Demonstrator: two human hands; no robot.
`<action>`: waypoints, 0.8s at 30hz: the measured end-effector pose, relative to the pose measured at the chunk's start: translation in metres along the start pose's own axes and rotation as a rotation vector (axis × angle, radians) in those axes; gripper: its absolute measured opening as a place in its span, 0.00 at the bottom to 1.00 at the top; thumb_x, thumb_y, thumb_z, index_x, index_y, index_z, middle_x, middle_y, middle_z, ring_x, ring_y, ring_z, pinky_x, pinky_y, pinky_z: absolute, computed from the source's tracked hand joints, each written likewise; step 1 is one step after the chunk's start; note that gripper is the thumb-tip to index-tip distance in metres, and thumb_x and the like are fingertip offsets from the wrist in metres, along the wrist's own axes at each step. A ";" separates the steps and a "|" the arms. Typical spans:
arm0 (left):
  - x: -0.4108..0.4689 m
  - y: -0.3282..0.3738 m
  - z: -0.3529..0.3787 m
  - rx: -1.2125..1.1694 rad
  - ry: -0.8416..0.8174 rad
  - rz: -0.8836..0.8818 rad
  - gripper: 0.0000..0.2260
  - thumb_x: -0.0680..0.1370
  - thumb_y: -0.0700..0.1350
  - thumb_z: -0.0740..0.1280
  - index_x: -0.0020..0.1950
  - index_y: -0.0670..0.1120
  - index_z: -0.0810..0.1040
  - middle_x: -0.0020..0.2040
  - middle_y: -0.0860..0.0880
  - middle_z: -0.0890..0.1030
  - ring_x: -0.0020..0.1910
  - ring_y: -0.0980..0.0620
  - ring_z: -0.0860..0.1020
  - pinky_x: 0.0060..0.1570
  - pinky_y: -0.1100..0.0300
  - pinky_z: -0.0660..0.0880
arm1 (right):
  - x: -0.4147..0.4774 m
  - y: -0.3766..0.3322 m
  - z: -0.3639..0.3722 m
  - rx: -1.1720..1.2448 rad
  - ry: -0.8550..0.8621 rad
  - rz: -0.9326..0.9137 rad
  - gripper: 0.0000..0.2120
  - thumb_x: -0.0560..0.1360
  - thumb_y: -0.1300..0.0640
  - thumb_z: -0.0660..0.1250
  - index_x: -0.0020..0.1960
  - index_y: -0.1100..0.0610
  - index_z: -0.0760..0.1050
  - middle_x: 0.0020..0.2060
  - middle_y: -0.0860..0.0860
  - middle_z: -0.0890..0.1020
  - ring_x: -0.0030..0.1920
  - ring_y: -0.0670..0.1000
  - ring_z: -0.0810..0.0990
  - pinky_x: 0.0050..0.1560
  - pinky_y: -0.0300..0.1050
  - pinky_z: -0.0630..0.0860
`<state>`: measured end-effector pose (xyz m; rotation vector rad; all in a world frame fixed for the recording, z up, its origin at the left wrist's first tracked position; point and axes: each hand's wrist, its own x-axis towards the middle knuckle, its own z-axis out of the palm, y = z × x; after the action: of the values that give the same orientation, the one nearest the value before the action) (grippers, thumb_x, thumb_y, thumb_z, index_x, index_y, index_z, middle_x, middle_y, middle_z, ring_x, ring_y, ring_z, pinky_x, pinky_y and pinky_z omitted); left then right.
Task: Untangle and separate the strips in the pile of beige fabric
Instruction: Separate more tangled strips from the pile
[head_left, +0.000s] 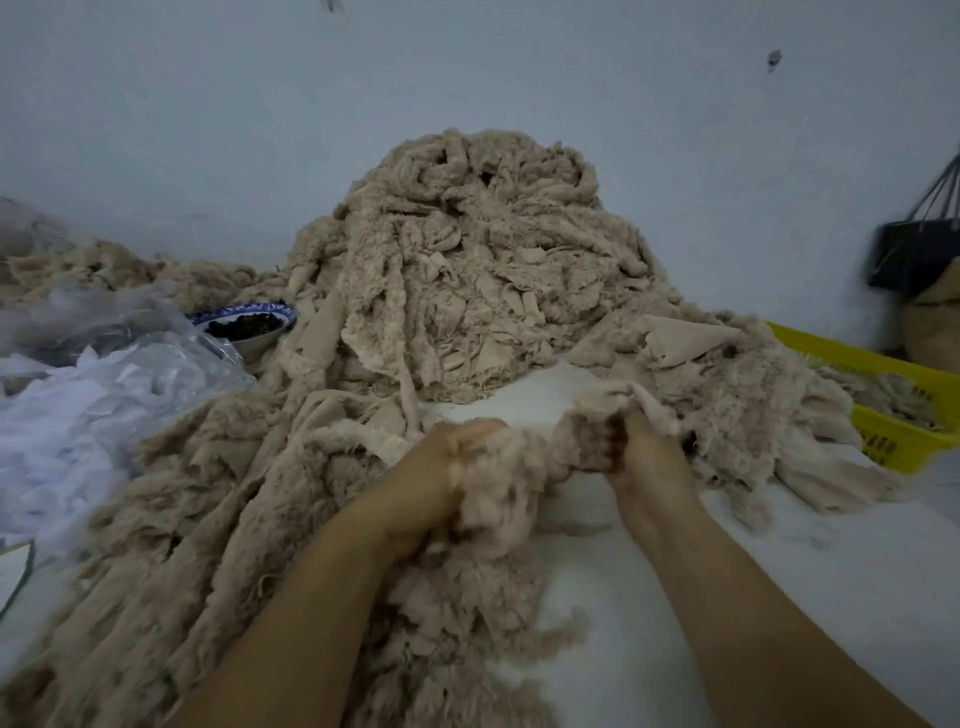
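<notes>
1. Surface: I see a white tabletop (779, 561), bare at the lower right of the frame and in a small patch just above the hands.
2. Room: a pale grey-blue wall (208, 104) fills the upper half, with a small dark mark (774, 60) at the upper right. A black bag (909, 254) hangs against it at the right edge.
3. Task item: the pile of beige fabric (467, 270) stands heaped at centre frame against the wall. Its frayed strips spill down towards the lower left and out to the right.
4. Left hand (441, 467): just below centre, fingers curled round a fluffy strip (524, 467). Loose fabric hangs beneath it.
5. Right hand (639, 447): just right of the left hand, fingers closed on the same fluffy strip, which bridges the short gap between the two hands.
6. Relation: both hands sit directly below the pile's front edge, near it, with fabric touching them on both sides.
7. Other items: a yellow basket (893, 441) at the right edge holding more beige fabric. A blue-rimmed bowl (249, 322) with dark contents lies left of the pile. Clear plastic sheeting (104, 374) over white material lies at the left edge.
8. Writing: dark markings on the basket's front face are too blurred for me to read.
</notes>
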<state>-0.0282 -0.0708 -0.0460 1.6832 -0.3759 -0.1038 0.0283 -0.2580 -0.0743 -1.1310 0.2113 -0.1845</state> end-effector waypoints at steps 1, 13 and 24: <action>0.002 0.000 -0.004 -0.075 0.124 -0.036 0.17 0.79 0.40 0.63 0.33 0.51 0.83 0.30 0.49 0.80 0.26 0.56 0.76 0.27 0.65 0.72 | 0.000 -0.002 -0.001 0.037 -0.027 -0.023 0.10 0.84 0.56 0.58 0.53 0.57 0.77 0.40 0.51 0.80 0.37 0.47 0.78 0.38 0.40 0.74; 0.000 -0.006 -0.007 -0.443 0.196 -0.250 0.28 0.82 0.46 0.62 0.20 0.44 0.78 0.22 0.49 0.77 0.21 0.58 0.77 0.22 0.68 0.72 | -0.051 0.009 0.019 -0.664 -0.526 -0.250 0.15 0.81 0.42 0.61 0.67 0.42 0.71 0.57 0.32 0.74 0.61 0.36 0.70 0.56 0.21 0.63; 0.000 -0.003 -0.021 -0.229 0.019 -0.172 0.20 0.69 0.52 0.76 0.50 0.37 0.84 0.44 0.41 0.84 0.42 0.47 0.82 0.44 0.60 0.78 | -0.045 0.012 0.028 -0.208 -0.438 0.102 0.20 0.74 0.31 0.62 0.61 0.37 0.78 0.57 0.42 0.82 0.56 0.39 0.81 0.56 0.39 0.76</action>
<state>-0.0220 -0.0500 -0.0459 1.4867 -0.1963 -0.2486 -0.0072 -0.2173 -0.0707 -1.3339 -0.1043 0.1808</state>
